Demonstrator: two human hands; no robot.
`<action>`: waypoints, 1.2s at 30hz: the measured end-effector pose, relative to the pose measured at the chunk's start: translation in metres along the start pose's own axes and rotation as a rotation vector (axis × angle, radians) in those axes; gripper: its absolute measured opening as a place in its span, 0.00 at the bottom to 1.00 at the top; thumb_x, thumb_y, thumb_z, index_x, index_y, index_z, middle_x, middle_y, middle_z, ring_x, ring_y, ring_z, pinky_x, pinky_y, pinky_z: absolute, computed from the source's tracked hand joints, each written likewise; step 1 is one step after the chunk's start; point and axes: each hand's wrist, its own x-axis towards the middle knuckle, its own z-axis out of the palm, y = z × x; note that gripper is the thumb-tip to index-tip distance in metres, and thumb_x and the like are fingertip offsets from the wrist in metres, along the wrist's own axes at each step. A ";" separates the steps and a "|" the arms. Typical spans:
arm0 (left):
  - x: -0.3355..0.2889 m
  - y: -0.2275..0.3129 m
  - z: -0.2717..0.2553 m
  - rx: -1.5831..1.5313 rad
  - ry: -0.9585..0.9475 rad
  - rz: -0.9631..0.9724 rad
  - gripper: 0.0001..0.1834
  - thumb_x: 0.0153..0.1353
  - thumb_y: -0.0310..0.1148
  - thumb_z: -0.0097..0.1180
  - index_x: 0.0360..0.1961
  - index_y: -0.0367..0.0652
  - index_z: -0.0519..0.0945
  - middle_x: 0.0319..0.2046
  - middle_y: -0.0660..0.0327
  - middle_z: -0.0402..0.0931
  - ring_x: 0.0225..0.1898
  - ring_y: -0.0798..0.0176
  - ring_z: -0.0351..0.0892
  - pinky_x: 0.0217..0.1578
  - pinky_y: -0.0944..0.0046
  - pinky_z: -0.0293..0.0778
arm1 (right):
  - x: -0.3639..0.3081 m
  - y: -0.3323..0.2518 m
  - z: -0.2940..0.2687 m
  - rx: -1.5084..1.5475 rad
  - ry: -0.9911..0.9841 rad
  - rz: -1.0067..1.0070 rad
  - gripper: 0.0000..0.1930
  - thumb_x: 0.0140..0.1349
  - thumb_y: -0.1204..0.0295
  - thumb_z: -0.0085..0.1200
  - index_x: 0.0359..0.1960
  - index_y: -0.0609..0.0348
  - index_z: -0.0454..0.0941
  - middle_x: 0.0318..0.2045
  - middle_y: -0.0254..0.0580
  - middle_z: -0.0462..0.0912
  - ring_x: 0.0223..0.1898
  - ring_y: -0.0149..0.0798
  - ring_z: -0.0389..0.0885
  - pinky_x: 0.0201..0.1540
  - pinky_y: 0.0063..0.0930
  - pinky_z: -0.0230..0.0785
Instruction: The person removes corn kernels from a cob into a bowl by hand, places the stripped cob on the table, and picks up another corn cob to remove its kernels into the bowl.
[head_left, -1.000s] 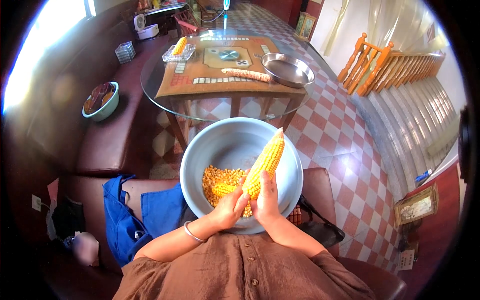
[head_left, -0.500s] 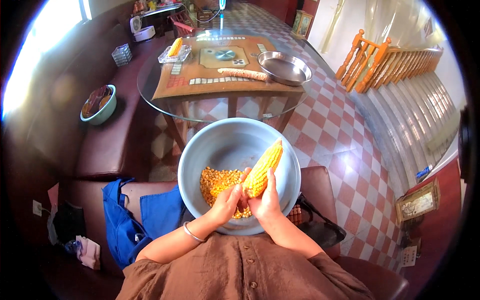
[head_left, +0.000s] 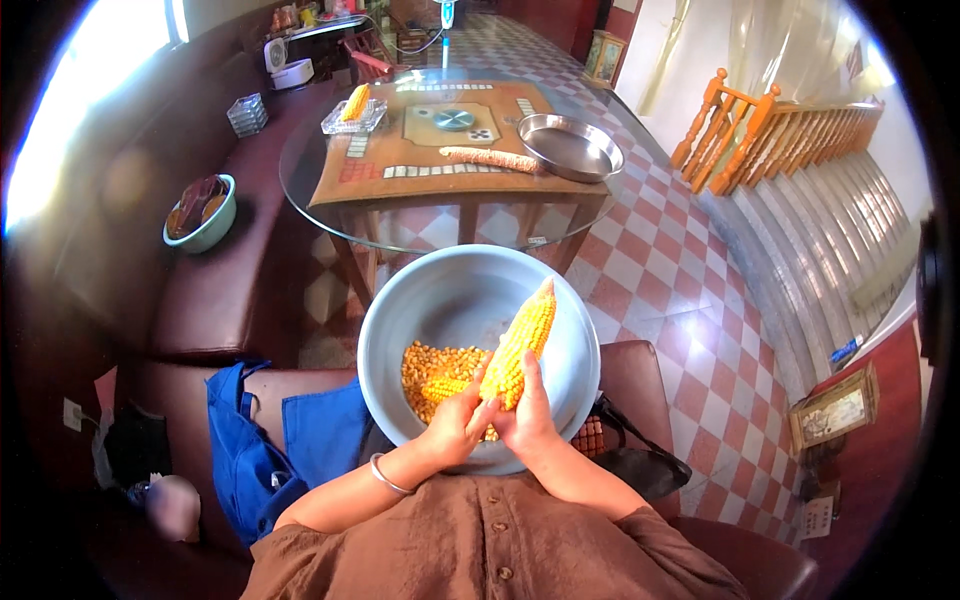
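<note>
A yellow corn cob (head_left: 521, 345) stands tilted in my hands above a pale blue basin (head_left: 385, 300), its pointed tip up and to the right. My right hand (head_left: 528, 412) wraps its lower right side, the thumb lying up along the kernels. My left hand (head_left: 460, 420) closes on the cob's lower end, fingers partly hidden behind it. Loose corn kernels (head_left: 420, 365) cover the basin's left side. Among them lies a second piece of corn (head_left: 443, 388), partly hidden by my left hand.
A glass-topped table (head_left: 350, 225) beyond the basin carries a bare cob (head_left: 490, 158), a round metal pan (head_left: 570, 150) and a glass dish (head_left: 345, 122) with corn. Blue cloth (head_left: 325, 425) lies left of the basin, a black bag (head_left: 640, 460) right. A green bowl (head_left: 212, 225) sits on the bench.
The cob and both hands have shifted slightly left and down, and the cob stands more upright. More of the second corn piece in the basin shows.
</note>
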 end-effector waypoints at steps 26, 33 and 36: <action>0.003 -0.008 0.006 -0.326 -0.114 -0.166 0.21 0.67 0.46 0.35 0.26 0.41 0.67 0.18 0.65 0.66 0.19 0.71 0.64 0.21 0.71 0.62 | 0.003 0.003 -0.014 -0.221 -0.057 -0.076 0.28 0.57 0.49 0.49 0.46 0.62 0.65 0.35 0.43 0.73 0.36 0.35 0.73 0.39 0.28 0.70; 0.002 -0.012 0.003 -0.730 -0.209 -0.413 0.13 0.65 0.43 0.40 0.34 0.44 0.66 0.18 0.68 0.62 0.17 0.73 0.59 0.17 0.73 0.55 | 0.003 0.002 -0.009 -0.249 -0.070 -0.157 0.27 0.57 0.50 0.50 0.46 0.61 0.65 0.36 0.42 0.74 0.38 0.36 0.73 0.42 0.28 0.69; 0.006 0.005 -0.001 -0.797 -0.197 -0.500 0.09 0.61 0.39 0.42 0.34 0.45 0.67 0.19 0.67 0.64 0.16 0.72 0.59 0.16 0.73 0.54 | 0.006 0.000 -0.011 -0.216 -0.074 -0.192 0.26 0.57 0.51 0.50 0.47 0.58 0.64 0.39 0.41 0.73 0.41 0.37 0.73 0.42 0.29 0.69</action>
